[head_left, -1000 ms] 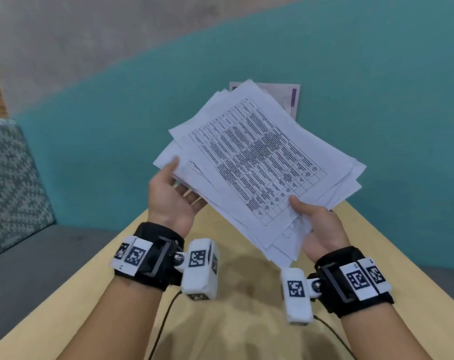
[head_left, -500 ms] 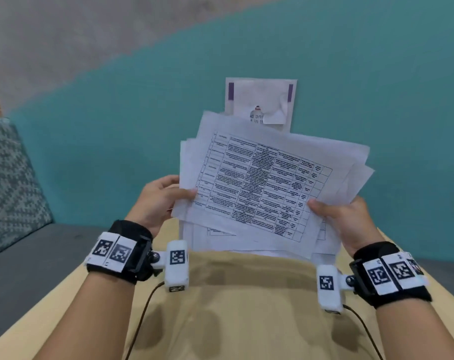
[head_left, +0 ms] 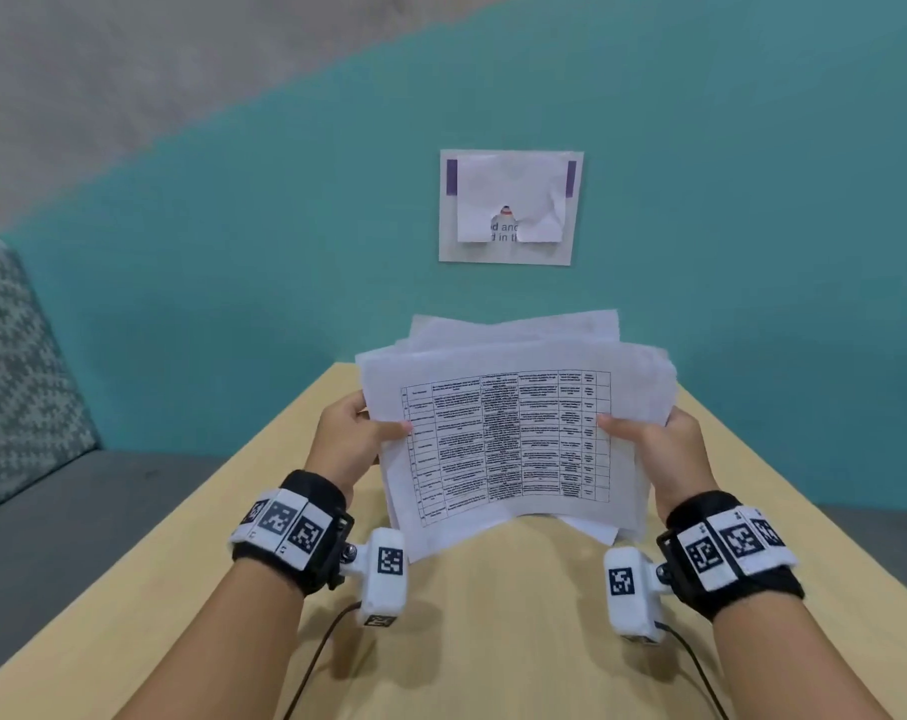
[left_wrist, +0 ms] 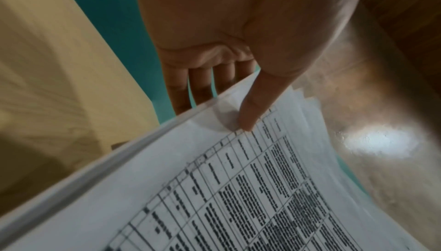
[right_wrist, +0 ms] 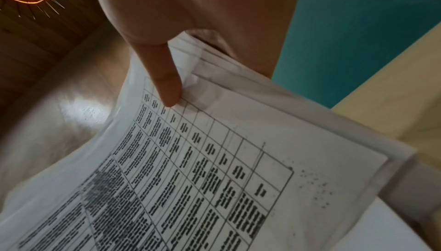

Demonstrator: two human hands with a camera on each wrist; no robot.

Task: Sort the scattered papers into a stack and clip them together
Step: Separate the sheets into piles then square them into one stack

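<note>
I am pinching the stack of papers [head_left: 514,433] at both side edges, left hand [head_left: 350,441] and right hand [head_left: 667,449], thumbs on top, at the centre of the head frame above the table [head_left: 493,641]. Only the left wrist view is showing my fingers [left_wrist: 183,89] reaching underneath. A notice [head_left: 511,206] is hanging on the teal wall [head_left: 752,200] above; a cushion [head_left: 20,366] is sitting far left.

I sat in what looked like an office lounge: a pale wooden tabletop [head_left: 493,641], a teal wall [head_left: 727,200] with a taped notice [head_left: 508,205], a grey bench [head_left: 77,491] with a patterned cushion [head_left: 20,366].
</note>
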